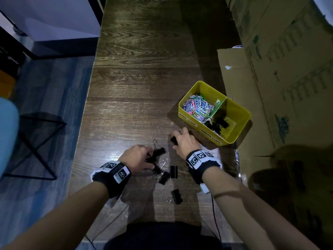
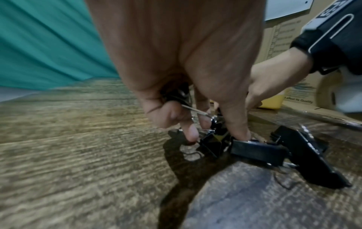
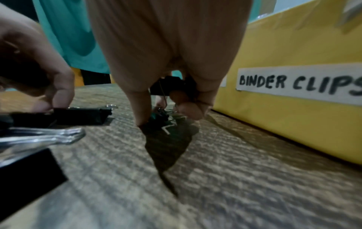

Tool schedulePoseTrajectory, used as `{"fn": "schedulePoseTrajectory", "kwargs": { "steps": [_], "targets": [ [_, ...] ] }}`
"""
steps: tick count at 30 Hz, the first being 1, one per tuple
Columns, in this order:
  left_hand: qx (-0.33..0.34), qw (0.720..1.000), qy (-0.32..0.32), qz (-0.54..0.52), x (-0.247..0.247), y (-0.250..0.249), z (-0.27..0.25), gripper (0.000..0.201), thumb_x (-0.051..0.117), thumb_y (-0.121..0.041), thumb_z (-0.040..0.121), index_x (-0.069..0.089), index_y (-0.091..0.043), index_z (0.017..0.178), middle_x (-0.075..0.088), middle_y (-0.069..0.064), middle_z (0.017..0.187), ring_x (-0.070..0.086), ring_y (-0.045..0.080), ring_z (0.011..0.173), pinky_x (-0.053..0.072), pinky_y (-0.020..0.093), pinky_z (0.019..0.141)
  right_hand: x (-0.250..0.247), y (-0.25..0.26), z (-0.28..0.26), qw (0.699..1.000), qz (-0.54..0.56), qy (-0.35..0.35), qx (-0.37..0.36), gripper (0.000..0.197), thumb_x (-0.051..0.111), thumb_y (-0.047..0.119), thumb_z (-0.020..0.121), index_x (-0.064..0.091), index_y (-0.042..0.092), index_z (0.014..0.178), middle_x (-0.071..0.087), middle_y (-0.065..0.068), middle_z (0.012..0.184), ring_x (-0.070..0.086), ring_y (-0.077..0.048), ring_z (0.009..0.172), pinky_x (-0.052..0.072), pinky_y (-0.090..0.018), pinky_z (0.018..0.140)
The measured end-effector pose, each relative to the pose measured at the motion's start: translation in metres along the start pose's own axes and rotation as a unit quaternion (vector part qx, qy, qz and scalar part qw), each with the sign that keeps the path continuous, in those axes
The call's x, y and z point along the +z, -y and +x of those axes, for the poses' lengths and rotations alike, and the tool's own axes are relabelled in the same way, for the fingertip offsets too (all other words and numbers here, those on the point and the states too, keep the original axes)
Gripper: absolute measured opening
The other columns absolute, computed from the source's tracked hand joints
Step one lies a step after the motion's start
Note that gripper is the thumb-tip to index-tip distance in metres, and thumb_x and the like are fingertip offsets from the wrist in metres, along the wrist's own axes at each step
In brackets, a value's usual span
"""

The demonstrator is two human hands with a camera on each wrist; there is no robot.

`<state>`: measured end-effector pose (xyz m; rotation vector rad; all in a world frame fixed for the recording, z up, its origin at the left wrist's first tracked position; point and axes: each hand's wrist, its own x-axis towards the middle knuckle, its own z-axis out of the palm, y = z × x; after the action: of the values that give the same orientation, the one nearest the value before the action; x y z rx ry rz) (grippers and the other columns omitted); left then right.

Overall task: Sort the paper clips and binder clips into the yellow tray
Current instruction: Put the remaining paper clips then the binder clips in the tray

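The yellow tray [image 1: 239, 112] stands at the right of the wooden table; colourful paper clips [image 1: 198, 108] fill its left compartment and black binder clips [image 1: 217, 123] lie in the right one. My left hand [image 1: 149, 159] grips a black binder clip [image 2: 176, 94] in its palm while its fingertips pinch another [image 2: 212, 139] on the table. My right hand [image 1: 177, 139], just in front of the tray, curls round a black binder clip [image 3: 170, 85]. Several loose binder clips [image 1: 173, 172] lie between and below my hands, one [image 1: 176, 196] nearest me.
Cardboard boxes [image 1: 279, 69] line the table's right side, close behind the tray. The tray wall [image 3: 293, 43] carries a "BINDER CLIPS" label [image 3: 299, 83]. The table's left edge [image 1: 84, 112] drops to the floor, where a black-framed stool [image 1: 36, 141] stands. A cable [image 1: 216, 222] runs along the front.
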<state>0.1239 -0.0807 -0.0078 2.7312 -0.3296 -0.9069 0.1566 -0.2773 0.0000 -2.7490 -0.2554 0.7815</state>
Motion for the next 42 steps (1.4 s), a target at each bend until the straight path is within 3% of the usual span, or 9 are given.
{"fn": "schedulePoseTrajectory", "kwargs": {
  "steps": [6,9,14,19,24,29,34,38,42],
  "targets": [
    [-0.055,0.991,-0.02,-0.122,0.008,0.005,0.003,0.051,0.078,-0.034,0.068,0.058,-0.033,0.115,0.064,-0.005,0.075,0.062,0.018,0.077,0.047,0.025,0.068,0.001,-0.012,-0.01,0.996,0.082,-0.023,-0.012,0.036,0.058,0.012,0.088,0.047,0.014,0.122,0.049,-0.011,0.131,0.055,-0.035,0.112,0.043,-0.038,0.093],
    [-0.088,0.986,-0.022,-0.139,0.012,-0.006,0.005,0.04,0.077,-0.024,0.064,0.06,-0.028,0.1,0.061,-0.001,0.076,0.058,0.02,0.075,0.047,0.026,0.069,-0.003,-0.018,-0.016,0.985,0.172,-0.03,0.01,0.036,0.06,0.02,0.089,0.049,0.018,0.124,0.056,-0.01,0.123,0.056,-0.029,0.111,0.045,-0.036,0.094],
    [-0.093,0.969,-0.026,-0.226,0.011,-0.01,0.002,0.028,0.073,-0.013,0.071,0.057,-0.02,0.093,0.052,-0.006,0.058,0.049,0.013,0.055,0.036,0.013,0.048,-0.017,-0.03,-0.037,0.942,0.333,-0.05,0.006,0.035,0.061,0.023,0.089,0.054,0.028,0.123,0.062,0.0,0.112,0.06,-0.017,0.101,0.044,-0.022,0.087],
    [-0.12,0.85,-0.116,-0.5,-0.017,-0.008,-0.007,0.022,0.062,0.003,0.079,0.066,-0.015,0.092,0.058,0.003,0.066,0.051,0.011,0.049,0.044,0.019,0.042,-0.036,-0.05,-0.056,0.815,0.567,-0.113,0.05,0.03,0.042,0.008,0.095,0.063,0.03,0.095,0.067,-0.005,0.081,0.054,-0.015,0.058,0.038,-0.02,0.041],
    [-0.018,0.745,-0.045,-0.665,-0.074,-0.056,0.001,0.033,0.041,0.013,0.084,0.063,-0.006,0.099,0.064,0.017,0.091,0.063,0.023,0.064,0.051,0.027,0.048,-0.063,-0.078,-0.08,0.733,0.649,-0.186,0.08,0.031,0.038,0.004,0.093,0.062,0.023,0.092,0.058,0.0,0.07,0.041,-0.01,0.049,0.025,-0.017,0.043],
    [0.091,0.788,0.02,-0.609,-0.114,-0.14,0.039,0.028,0.051,0.011,0.081,0.062,-0.012,0.092,0.062,0.011,0.088,0.058,0.018,0.064,0.049,0.025,0.047,-0.082,-0.103,-0.088,0.656,0.707,-0.248,0.093,0.023,0.046,0.0,0.091,0.055,0.018,0.103,0.055,0.0,0.074,0.041,-0.007,0.05,0.025,-0.018,0.04],
    [0.154,0.954,-0.01,-0.257,-0.114,-0.21,0.088,0.021,0.071,-0.01,0.075,0.063,-0.016,0.093,0.059,0.0,0.085,0.061,0.02,0.075,0.051,0.029,0.06,-0.098,-0.115,-0.081,0.64,0.689,-0.311,0.141,0.025,0.058,0.005,0.085,0.057,0.03,0.09,0.057,0.0,0.084,0.049,-0.008,0.06,0.034,-0.02,0.045],
    [0.186,0.982,-0.043,0.0,-0.091,-0.228,0.108,0.03,0.067,-0.019,0.078,0.06,-0.01,0.106,0.049,0.012,0.111,0.053,0.029,0.105,0.044,0.034,0.089,-0.105,-0.124,-0.056,0.674,0.63,-0.345,0.17,0.021,0.061,0.019,0.073,0.056,0.035,0.085,0.064,-0.008,0.102,0.058,-0.019,0.076,0.042,-0.025,0.053],
    [0.189,0.98,-0.035,0.046,-0.072,-0.22,0.112,0.049,0.067,-0.021,0.078,0.049,-0.005,0.121,0.042,0.014,0.117,0.051,0.031,0.104,0.044,0.037,0.087,-0.106,-0.123,-0.033,0.767,0.544,-0.301,0.159,0.024,0.058,0.019,0.082,0.053,0.033,0.101,0.062,-0.003,0.108,0.06,-0.025,0.095,0.046,-0.036,0.081]
  ]
}}
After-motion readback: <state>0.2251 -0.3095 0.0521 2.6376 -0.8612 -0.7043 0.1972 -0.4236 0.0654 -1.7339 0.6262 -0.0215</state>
